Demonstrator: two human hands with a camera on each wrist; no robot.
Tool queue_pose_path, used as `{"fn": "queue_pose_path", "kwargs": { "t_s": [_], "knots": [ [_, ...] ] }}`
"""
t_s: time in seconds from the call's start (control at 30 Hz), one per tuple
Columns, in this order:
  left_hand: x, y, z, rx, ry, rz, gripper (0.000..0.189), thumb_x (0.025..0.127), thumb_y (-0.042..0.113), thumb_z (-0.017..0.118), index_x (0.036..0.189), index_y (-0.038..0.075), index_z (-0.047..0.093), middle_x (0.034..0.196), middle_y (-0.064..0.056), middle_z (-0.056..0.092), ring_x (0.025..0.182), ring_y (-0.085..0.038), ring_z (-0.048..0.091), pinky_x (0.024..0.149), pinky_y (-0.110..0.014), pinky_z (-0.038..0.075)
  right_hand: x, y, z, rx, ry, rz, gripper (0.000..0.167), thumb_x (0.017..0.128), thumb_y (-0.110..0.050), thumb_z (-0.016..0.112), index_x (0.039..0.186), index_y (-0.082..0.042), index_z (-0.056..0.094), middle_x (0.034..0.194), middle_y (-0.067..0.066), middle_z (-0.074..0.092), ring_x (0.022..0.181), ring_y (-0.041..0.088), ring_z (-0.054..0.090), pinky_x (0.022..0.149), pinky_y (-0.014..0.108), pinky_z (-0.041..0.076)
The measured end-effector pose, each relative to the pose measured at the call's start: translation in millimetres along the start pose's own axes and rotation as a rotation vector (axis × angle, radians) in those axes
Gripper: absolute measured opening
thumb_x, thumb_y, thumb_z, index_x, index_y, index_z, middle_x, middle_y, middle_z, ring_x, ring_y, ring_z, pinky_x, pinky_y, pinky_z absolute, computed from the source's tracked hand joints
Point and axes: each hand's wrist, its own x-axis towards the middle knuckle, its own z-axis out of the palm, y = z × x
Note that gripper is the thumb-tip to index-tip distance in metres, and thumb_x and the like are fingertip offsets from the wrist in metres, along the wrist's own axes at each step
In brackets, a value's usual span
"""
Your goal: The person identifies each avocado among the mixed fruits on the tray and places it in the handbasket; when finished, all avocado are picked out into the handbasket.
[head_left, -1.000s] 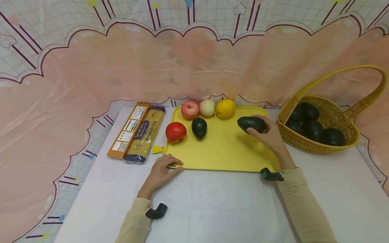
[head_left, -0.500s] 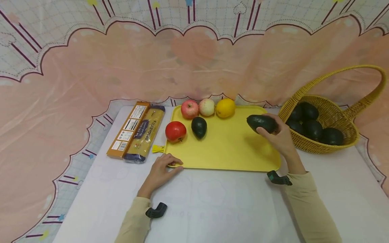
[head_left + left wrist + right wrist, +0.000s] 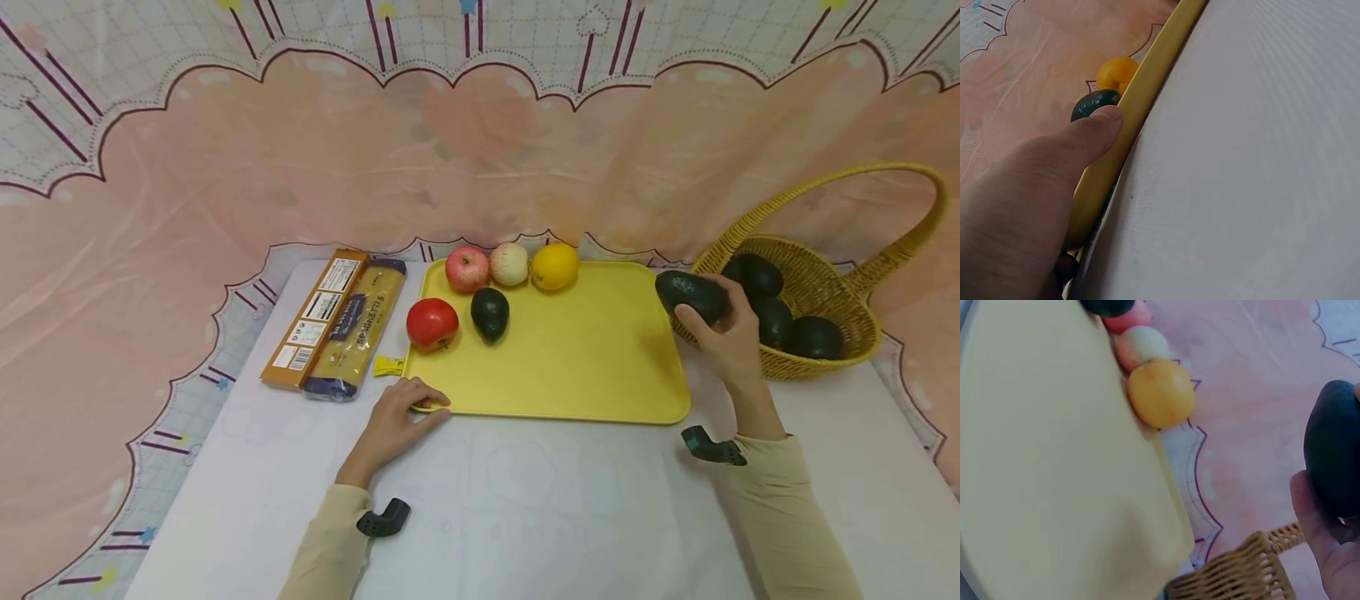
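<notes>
My right hand holds a dark green avocado above the right edge of the yellow tray, beside the wicker basket. In the right wrist view the avocado is cut by the frame's right side, with fingers curled round it. Several more avocados lie inside the basket. A second avocado rests on the tray's left part. My left hand grips the tray's near left corner, its thumb along the rim; its other fingers are mostly hidden in the left wrist view.
Along the tray's back sit a pink apple, a pale apple and a yellow round fruit. A red tomato-like fruit is at the left. Beside the tray lie a spaghetti packet, an orange-brown box and a small yellow packet.
My right hand has carried the avocado rightward, from over the tray to its right edge near the basket. My left hand has stayed at the tray's corner.
</notes>
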Motion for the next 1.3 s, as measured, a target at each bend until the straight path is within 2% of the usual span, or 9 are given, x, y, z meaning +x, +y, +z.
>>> {"fn": "queue_pose_path", "kwargs": {
  "t_s": [0.27,0.6,0.73,0.97,1.07,1.3],
  "knots": [
    [0.3,-0.5,0.5,0.000,0.004,0.016,0.016,0.083,0.040,0.070,0.096,0.033,0.067,0.088,0.017,0.057,0.083,-0.004,0.046,0.078,-0.029,0.037,1.3,3.8,-14.6,0.086,0.080,0.031,0.053,0.080,-0.001,0.069,0.129,-0.013,0.053,0.117,-0.006,0.054,0.099,0.010,0.053,0.077,0.010,0.045],
    [0.4,1.1,-0.2,0.005,0.002,0.019,0.016,0.082,0.037,0.072,0.096,0.031,0.068,0.088,0.016,0.058,0.083,-0.004,0.046,0.078,-0.029,0.037,2.5,1.3,-29.8,0.342,0.137,-0.012,0.050,0.079,0.007,0.066,0.126,-0.006,0.053,0.122,0.005,0.054,0.108,0.016,0.053,0.081,0.013,0.046],
    [0.4,1.2,-0.2,0.010,-0.003,0.007,0.016,0.082,0.037,0.072,0.097,0.031,0.068,0.088,0.016,0.058,0.084,-0.004,0.046,0.078,-0.029,0.037,4.9,0.9,-36.1,0.331,0.175,0.010,0.052,0.079,0.005,0.067,0.128,-0.005,0.052,0.121,0.003,0.055,0.107,0.014,0.054,0.081,0.013,0.046],
    [0.1,1.3,-0.1,0.003,-0.002,-0.004,0.016,0.082,0.035,0.072,0.097,0.032,0.068,0.088,0.016,0.057,0.084,-0.005,0.046,0.078,-0.030,0.037,11.0,-0.2,-46.0,0.292,0.248,0.119,0.049,0.079,-0.001,0.072,0.125,-0.012,0.057,0.112,-0.002,0.058,0.099,0.009,0.055,0.075,0.011,0.045],
    [-0.3,0.5,0.7,0.008,0.005,0.008,0.015,0.082,0.036,0.072,0.096,0.032,0.068,0.087,0.016,0.057,0.083,-0.004,0.045,0.077,-0.029,0.037,15.3,-0.6,-50.7,0.288,0.265,0.143,0.050,0.079,-0.002,0.073,0.125,-0.012,0.056,0.112,-0.003,0.058,0.101,0.008,0.053,0.077,0.012,0.044],
    [0.0,-1.7,2.0,0.024,0.024,0.043,0.015,0.082,0.036,0.072,0.096,0.031,0.068,0.085,0.017,0.057,0.080,-0.003,0.044,0.075,-0.028,0.036,23.3,1.5,-62.1,0.220,0.276,0.255,0.054,0.080,-0.010,0.074,0.128,-0.020,0.052,0.113,-0.009,0.054,0.102,0.005,0.050,0.078,0.010,0.039]
  ]
}}
